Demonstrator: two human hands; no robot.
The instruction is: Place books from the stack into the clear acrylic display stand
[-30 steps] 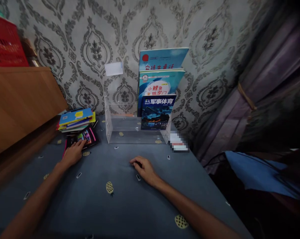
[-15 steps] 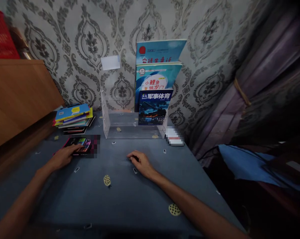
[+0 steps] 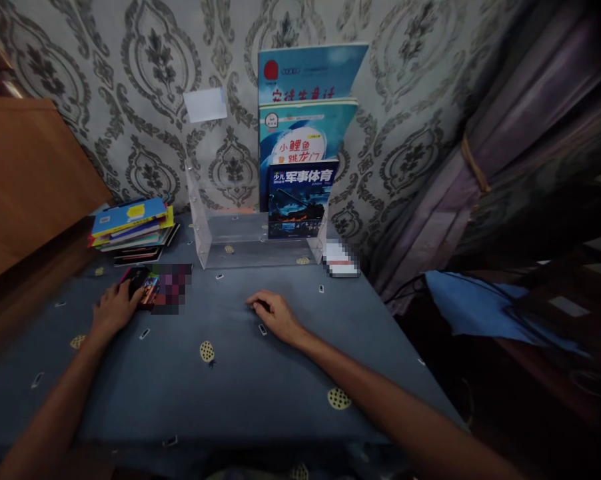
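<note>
We see the dark book (image 3: 155, 289) lying flat on the desk (image 3: 260, 400), in front of the stack of books (image 3: 133, 228). The left hand (image 3: 114, 308) lies over its left end; we cannot tell whether its fingers pinch the edge or merely rest on the cover. The right hand (image 3: 276, 316) is loosely curled on the desk, a gap between thumb and fingers, holding nothing. We judge the book light and fairly stiff, its cover perhaps slippery; we would pinch a short edge, thumb above, fingers beneath.
</note>
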